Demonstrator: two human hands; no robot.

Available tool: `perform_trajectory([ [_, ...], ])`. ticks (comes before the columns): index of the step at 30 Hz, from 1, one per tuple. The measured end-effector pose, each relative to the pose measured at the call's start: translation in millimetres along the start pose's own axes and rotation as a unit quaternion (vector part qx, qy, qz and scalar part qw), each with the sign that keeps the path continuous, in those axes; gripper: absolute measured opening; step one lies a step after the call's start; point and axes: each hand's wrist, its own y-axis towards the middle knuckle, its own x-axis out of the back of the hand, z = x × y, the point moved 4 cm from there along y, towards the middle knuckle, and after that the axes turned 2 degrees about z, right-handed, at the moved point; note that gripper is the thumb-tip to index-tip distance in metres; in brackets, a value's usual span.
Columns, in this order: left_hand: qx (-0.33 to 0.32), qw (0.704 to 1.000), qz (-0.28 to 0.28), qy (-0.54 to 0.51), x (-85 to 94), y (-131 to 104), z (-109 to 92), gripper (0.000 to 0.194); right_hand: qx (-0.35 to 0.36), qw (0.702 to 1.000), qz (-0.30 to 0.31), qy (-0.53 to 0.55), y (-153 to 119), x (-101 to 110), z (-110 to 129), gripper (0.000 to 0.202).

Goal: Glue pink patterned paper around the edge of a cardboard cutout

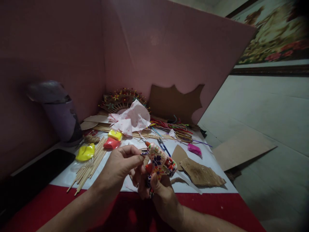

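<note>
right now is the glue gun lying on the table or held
Held: the right hand grips the glue gun around its handle, and the left hand is close to its nozzle.

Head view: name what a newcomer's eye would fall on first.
First, the flowered glue gun, low near the centre, gripped in the right hand, with the left hand at its front. Then the jagged brown cardboard, upright against the pink panel behind, and the crumpled pale sheet left of it.
</note>
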Motion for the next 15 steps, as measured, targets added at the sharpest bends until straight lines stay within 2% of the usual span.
perform_trajectory([
  [2, -0.035, 0.993, -0.028, 0.108, 3.3, -2.6, -3.8, 0.017, -0.001, 1.0, -0.006, 0.022, 0.5, -1.9, 2.2, 0.036],
  [4, -0.098, 0.969, -0.064, 0.219, 6.0, -5.9, -9.8, 0.018, -0.005, 0.999, -0.015, 0.051, 1.0, -2.9, 3.4, 0.036],
  [8, -0.274, 0.875, -0.116, 0.381, 4.1, -14.1, -20.7, 0.025, -0.052, 0.989, -0.055, 0.124, 0.5, -1.3, -0.8, 0.034],
  [10, -0.355, 0.824, -0.131, 0.422, 1.8, -17.7, -22.4, 0.018, -0.089, 0.978, -0.094, 0.165, -0.4, 1.2, -4.6, 0.034],
  [12, -0.422, 0.78, -0.135, 0.443, -0.1, -20.0, -22.0, 0.007, -0.103, 0.973, -0.106, 0.178, -0.4, 2.3, -6.0, 0.034],
  [14, -0.455, 0.753, -0.128, 0.459, -0.9, -19.5, -20.0, 0.011, -0.085, 0.983, -0.07, 0.147, 1.3, 1.1, -4.2, 0.032],
  [15, -0.455, 0.749, -0.121, 0.466, -1.1, -18.1, -18.9, 0.011, -0.07, 0.989, -0.045, 0.122, 2.2, 0.3, -2.9, 0.032],
])
